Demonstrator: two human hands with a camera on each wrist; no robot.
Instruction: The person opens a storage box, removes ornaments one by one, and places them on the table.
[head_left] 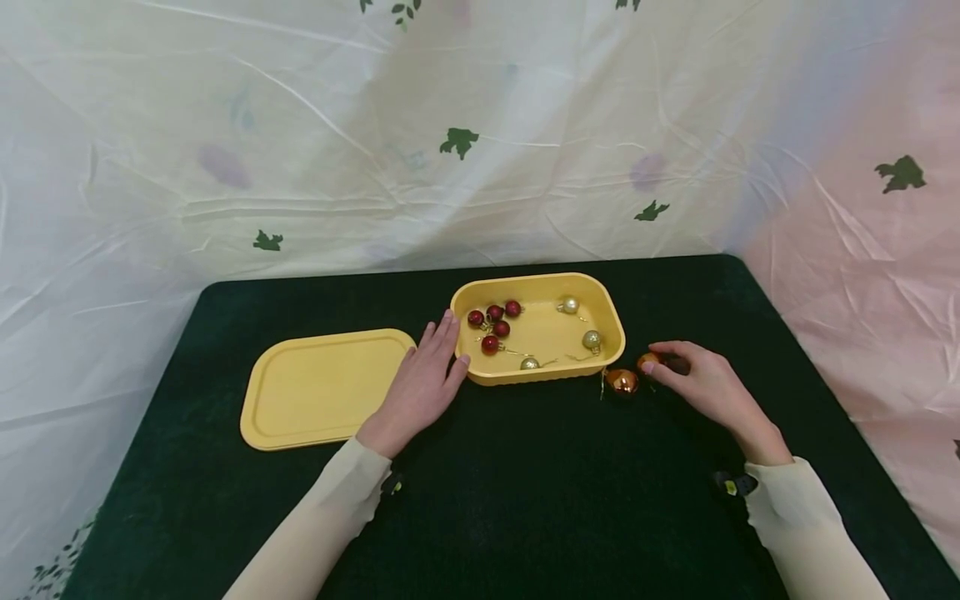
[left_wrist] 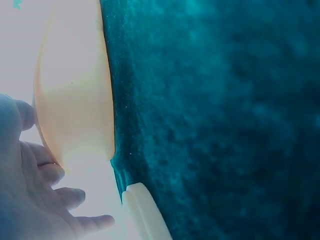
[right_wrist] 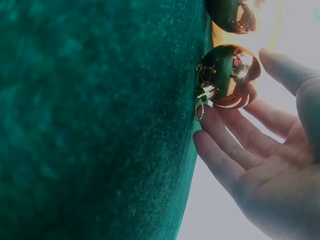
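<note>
The copper baubles (head_left: 622, 382) look glossy, the box (head_left: 551, 335) smooth plastic, the tablecloth (head_left: 540, 500) matt velvet.

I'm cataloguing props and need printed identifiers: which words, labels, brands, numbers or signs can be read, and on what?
There is no readable text in any view.
Yellow box, yellow lid, copper-coloured baubles: no lettering visible.
Dark wrist devices: small yellowish marks, too small to make out.

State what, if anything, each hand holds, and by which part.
The right hand has its grip around one copper ornament, by its round body; firmness unclear. The left hand touches the yellow box, holding nothing.
</note>
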